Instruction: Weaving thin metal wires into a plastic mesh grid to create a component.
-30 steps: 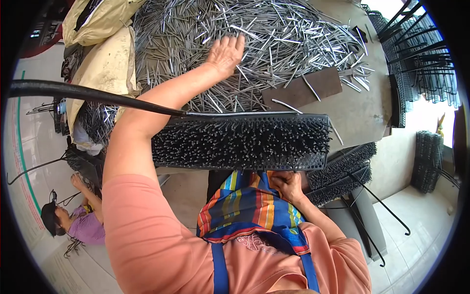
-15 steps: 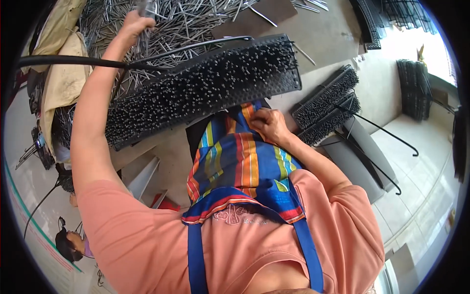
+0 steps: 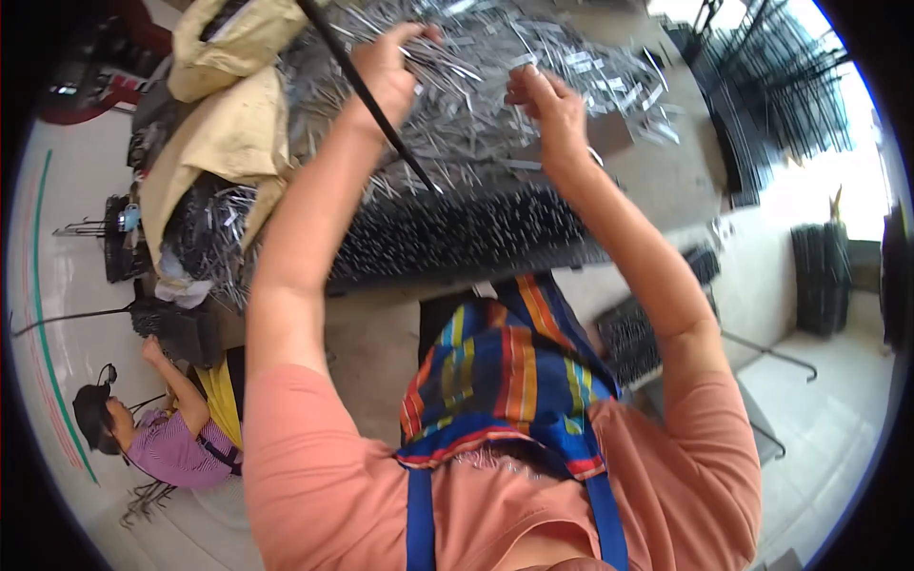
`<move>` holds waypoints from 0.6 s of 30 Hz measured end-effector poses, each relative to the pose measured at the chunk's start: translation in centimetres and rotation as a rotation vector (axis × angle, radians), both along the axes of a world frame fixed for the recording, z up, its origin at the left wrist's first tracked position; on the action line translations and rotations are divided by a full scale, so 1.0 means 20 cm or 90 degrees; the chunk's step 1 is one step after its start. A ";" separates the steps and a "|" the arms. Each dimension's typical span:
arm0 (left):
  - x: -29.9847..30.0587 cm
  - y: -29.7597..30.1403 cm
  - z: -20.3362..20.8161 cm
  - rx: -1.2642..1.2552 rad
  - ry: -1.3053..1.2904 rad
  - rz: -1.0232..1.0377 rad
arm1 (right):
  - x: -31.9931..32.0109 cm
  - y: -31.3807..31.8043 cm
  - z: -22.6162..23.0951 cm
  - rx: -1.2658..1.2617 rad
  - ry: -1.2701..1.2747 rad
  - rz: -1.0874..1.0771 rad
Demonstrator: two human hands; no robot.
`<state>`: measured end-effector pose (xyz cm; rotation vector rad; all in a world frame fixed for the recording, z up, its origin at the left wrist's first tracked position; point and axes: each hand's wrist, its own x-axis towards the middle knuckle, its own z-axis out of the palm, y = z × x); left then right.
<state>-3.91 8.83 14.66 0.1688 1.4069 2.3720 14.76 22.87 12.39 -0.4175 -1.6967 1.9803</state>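
Both my hands are over a heap of loose thin silver metal pieces [image 3: 476,71] on the table. My left hand [image 3: 386,76] is at the heap's left part, its fingers stretched to the right and apart from the thumb, with nothing plainly held. Further right, my right hand [image 3: 555,105] has its fingers curled in against the thumb; what they hold, if anything, is too blurred to make out. Nearer to me lies a long black panel [image 3: 457,228] covered in short upright silver-tipped pegs, partly behind my forearms. A black rod [image 3: 367,90] crosses in front of my left wrist.
A cream sack [image 3: 224,143] stands left of the heap. Flat brown sheet [image 3: 605,138] lies right of it. More pegged panels [image 3: 628,333] sit at my right, and black racks [image 3: 771,86] stand far right. At left a person [image 3: 181,428] handles a similar black panel.
My left hand no longer holds the silver bundle and is over the heap. My right hand has risen from the apron to the heap. The view has shifted, showing more of the person at left.
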 end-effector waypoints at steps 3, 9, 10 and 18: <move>0.18 0.11 0.12 0.130 0.032 0.082 | -0.35 -0.10 -0.09 -0.441 -0.101 0.014; 0.15 0.10 0.07 0.052 -0.003 0.070 | -0.73 -0.35 0.01 -0.448 0.034 -0.098; 0.15 0.11 0.08 0.049 -0.029 0.071 | -0.77 -0.32 -0.03 -0.443 0.029 -0.097; -0.10 -0.24 -0.14 -1.217 0.585 -0.445 | -0.34 0.23 -0.25 0.475 -0.399 0.137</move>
